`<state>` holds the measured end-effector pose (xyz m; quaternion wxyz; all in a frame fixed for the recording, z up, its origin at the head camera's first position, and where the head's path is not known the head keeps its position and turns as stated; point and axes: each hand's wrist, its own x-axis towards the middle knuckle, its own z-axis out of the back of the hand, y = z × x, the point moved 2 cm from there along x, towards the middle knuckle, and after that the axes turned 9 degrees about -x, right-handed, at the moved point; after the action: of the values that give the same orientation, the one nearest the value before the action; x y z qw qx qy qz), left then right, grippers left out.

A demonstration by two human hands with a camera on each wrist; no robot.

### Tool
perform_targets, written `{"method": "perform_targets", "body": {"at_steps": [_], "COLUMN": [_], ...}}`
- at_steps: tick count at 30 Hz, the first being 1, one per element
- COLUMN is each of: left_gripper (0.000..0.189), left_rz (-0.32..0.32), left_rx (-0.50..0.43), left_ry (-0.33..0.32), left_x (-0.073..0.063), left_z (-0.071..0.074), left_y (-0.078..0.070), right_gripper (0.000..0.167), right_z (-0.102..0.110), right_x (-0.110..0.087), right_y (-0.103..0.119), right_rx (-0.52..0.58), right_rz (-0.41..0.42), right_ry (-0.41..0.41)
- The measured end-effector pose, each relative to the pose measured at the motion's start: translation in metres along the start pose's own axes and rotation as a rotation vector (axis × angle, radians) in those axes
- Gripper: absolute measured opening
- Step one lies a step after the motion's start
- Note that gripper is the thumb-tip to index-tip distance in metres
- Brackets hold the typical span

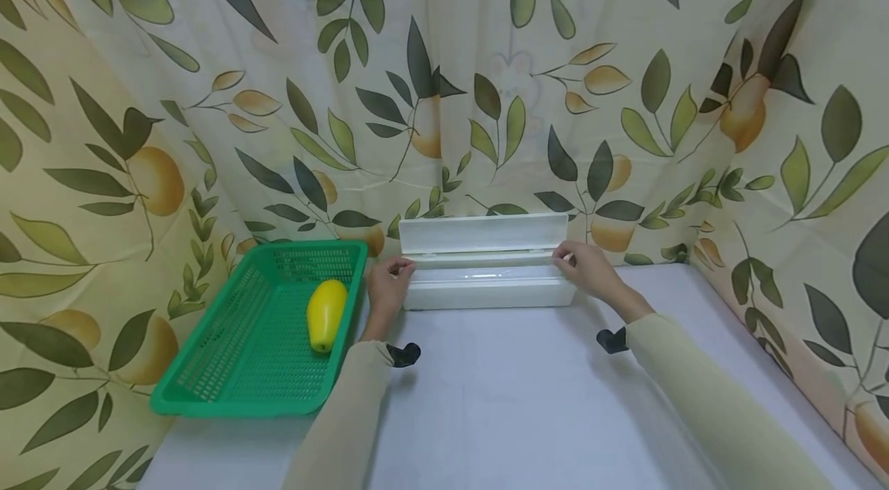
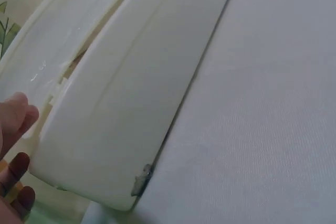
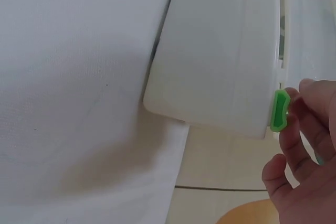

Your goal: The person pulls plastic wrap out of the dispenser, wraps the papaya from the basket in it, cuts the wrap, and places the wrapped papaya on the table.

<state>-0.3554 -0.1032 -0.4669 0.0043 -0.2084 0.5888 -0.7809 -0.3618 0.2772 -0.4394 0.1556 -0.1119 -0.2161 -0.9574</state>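
Observation:
A long white cling film dispenser (image 1: 489,295) lies across the table with its lid (image 1: 484,234) raised at the back. Clear, shiny cling film (image 1: 479,274) stretches over its top. At the dispenser's left end, my left hand (image 1: 389,291) pinches the film's edge between thumb and forefinger. My right hand (image 1: 590,272) does the same at the right end. In the right wrist view, a small green piece (image 3: 280,110) sits on the dispenser's end, beside the fingers. The left wrist view shows the film (image 2: 44,69) with glints near the left fingertips.
To the left stands a green plastic basket (image 1: 229,390) with a yellow oblong fruit (image 1: 326,315) inside. White cloth covers the table (image 1: 500,397). A leaf-patterned curtain (image 1: 444,89) hangs close behind the dispenser and along both sides.

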Motion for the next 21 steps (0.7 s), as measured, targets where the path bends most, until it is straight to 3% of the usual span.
{"method": "perform_targets", "body": {"at_steps": [10,21], "left_gripper": [0.005,0.007], "left_rz": [-0.035,-0.017], "left_rx": [-0.095,-0.134], "left_ry": [-0.032,-0.079], "left_x": [-0.001,-0.001], "left_z": [0.001,0.004], "left_y": [-0.002,-0.018], "right_gripper": [0.010,0.009], "right_z": [0.006,0.020], "right_x": [-0.006,-0.011], "right_y": [0.005,0.013], "right_rx": [0.006,0.010], "right_rz": [0.004,0.001], "right_ry": [-0.048,-0.078]}}
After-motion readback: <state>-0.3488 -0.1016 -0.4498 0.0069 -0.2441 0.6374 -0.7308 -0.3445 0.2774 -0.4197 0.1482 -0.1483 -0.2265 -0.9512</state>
